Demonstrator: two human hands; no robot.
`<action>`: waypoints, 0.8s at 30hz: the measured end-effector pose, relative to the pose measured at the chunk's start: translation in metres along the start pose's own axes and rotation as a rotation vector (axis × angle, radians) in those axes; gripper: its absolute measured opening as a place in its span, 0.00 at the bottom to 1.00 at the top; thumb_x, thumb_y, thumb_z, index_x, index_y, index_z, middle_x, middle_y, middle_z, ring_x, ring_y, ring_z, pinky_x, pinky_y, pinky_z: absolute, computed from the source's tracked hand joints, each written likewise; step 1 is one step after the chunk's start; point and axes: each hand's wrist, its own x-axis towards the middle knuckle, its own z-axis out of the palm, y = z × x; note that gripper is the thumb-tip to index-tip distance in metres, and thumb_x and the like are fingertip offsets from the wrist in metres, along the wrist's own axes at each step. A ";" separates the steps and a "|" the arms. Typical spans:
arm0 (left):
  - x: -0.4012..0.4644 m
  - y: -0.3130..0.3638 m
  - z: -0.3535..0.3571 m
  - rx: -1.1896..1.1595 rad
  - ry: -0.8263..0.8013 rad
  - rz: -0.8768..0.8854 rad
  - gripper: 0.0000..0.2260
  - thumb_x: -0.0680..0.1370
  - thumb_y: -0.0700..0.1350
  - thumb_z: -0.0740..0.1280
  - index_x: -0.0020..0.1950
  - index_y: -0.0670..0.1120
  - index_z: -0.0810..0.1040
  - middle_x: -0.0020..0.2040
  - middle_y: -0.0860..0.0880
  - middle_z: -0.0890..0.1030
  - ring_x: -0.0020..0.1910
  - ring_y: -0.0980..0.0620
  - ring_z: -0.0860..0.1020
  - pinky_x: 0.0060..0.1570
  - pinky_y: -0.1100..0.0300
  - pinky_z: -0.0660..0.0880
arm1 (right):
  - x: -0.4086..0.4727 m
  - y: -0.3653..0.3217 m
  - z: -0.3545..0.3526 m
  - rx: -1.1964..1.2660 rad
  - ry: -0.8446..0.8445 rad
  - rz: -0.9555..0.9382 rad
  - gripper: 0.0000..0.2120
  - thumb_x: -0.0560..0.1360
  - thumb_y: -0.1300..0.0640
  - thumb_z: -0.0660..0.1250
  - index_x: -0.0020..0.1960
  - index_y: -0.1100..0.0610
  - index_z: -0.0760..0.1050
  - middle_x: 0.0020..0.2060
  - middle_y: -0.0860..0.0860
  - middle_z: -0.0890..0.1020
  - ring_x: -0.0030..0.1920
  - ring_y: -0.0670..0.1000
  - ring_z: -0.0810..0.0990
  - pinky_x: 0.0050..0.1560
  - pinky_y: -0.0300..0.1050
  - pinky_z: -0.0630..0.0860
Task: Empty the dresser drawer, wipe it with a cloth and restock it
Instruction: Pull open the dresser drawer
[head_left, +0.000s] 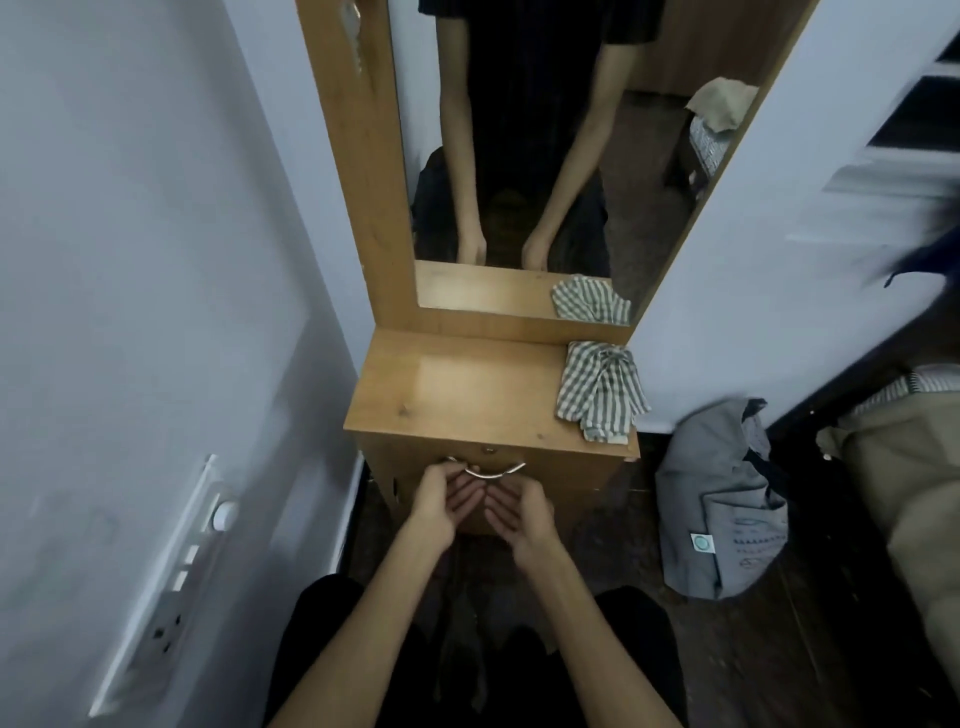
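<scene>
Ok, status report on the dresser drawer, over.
Left hand and right hand open, palms up under the drawer handle. Drawer shut. Checked cloth on the dresser top. Nothing blocking.

A small wooden dresser (467, 395) stands below a tall mirror (524, 156). The drawer (550, 467) is closed. The left hand (441, 501) and the right hand (517, 512) are together, palms up, just under the metal handle (485, 467), fingers loosely curled. A checked cloth (600, 389) lies on the top, at its right edge. A grey bag (722, 504) sits on the floor beside the dresser.
</scene>
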 end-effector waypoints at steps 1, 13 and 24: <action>0.001 0.000 0.000 -0.013 -0.002 0.003 0.05 0.79 0.38 0.64 0.48 0.43 0.79 0.45 0.44 0.84 0.43 0.48 0.82 0.42 0.58 0.82 | 0.001 -0.002 0.000 0.012 -0.008 0.011 0.09 0.78 0.58 0.66 0.55 0.60 0.81 0.48 0.57 0.86 0.42 0.52 0.83 0.41 0.44 0.81; 0.000 -0.007 0.000 0.097 0.039 0.049 0.06 0.80 0.39 0.68 0.54 0.40 0.82 0.45 0.48 0.83 0.38 0.53 0.78 0.27 0.65 0.79 | 0.003 -0.006 0.002 -0.004 -0.090 0.034 0.05 0.81 0.58 0.66 0.52 0.57 0.80 0.34 0.51 0.86 0.35 0.48 0.83 0.32 0.39 0.79; -0.033 -0.037 -0.032 0.163 0.089 0.053 0.01 0.78 0.36 0.71 0.47 0.39 0.83 0.39 0.45 0.83 0.34 0.52 0.78 0.30 0.64 0.79 | -0.029 0.030 -0.027 -0.095 -0.065 0.015 0.08 0.80 0.57 0.69 0.52 0.61 0.81 0.46 0.57 0.87 0.42 0.51 0.84 0.45 0.43 0.80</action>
